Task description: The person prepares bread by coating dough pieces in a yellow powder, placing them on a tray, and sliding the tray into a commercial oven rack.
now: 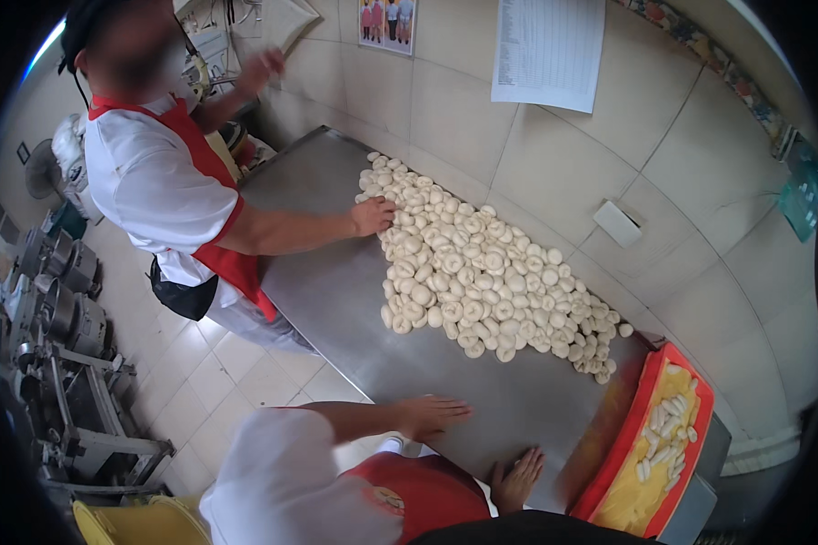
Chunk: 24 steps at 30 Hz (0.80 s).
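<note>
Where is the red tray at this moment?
In the head view, the red tray sits at the lower right, by the metal table's end, right of the person's right hand.

A heap of dough pieces (pixel 482 272) is lying on the table (pixel 336 282), running along the wall (pixel 700 209) from far left to right. At the table's right end a tray (pixel 629 427) is sitting, smaller pieces (pixel 669 408) lying in it. The left hand (pixel 434 416) is lying at the near edge; the right hand (pixel 520 476) is lying between it and the tray. A co-worker (pixel 164 182) is standing left of the table, one hand (pixel 373 216) touching the heap's left side.
</note>
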Each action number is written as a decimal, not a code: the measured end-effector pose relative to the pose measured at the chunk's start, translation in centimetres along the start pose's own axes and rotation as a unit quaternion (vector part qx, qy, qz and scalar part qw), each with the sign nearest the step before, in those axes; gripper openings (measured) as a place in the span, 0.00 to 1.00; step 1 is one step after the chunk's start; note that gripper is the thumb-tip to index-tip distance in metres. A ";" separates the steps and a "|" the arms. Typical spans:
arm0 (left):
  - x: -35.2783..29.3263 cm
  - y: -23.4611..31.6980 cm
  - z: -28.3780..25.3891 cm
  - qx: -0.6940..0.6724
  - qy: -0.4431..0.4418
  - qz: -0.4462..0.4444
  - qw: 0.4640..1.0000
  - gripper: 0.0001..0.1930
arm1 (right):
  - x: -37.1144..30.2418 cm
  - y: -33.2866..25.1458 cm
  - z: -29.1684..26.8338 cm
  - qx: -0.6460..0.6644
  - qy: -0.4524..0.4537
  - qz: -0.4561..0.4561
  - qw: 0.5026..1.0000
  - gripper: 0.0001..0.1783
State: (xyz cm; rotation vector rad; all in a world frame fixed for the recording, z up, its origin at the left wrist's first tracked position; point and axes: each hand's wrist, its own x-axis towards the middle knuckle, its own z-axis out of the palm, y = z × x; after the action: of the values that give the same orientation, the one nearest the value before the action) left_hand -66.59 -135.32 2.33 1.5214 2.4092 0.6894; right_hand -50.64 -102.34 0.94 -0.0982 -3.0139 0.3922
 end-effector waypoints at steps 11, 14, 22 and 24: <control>19.8 -1.6 0.1 0.020 0.074 -0.028 0.997 0.41 | 24.6 1.6 -2.2 -0.079 -0.034 0.072 0.994 0.47; 19.2 -0.3 1.6 0.022 0.142 -0.089 0.986 0.40 | 21.1 4.1 0.2 -0.100 0.010 0.062 0.993 0.44; -0.6 7.0 0.6 0.003 0.086 -0.130 0.988 0.30 | 1.6 -2.8 -5.8 0.032 -0.075 0.003 0.997 0.34; -0.1 5.4 0.4 -0.002 0.083 -0.139 0.987 0.28 | 1.2 -2.3 -5.9 0.003 -0.059 0.102 0.993 0.28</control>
State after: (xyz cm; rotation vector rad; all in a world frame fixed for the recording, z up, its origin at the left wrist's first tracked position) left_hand -62.11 -133.33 4.61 1.1312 2.6691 0.7838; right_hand -51.36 -103.02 7.35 -0.4005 -3.1286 0.4393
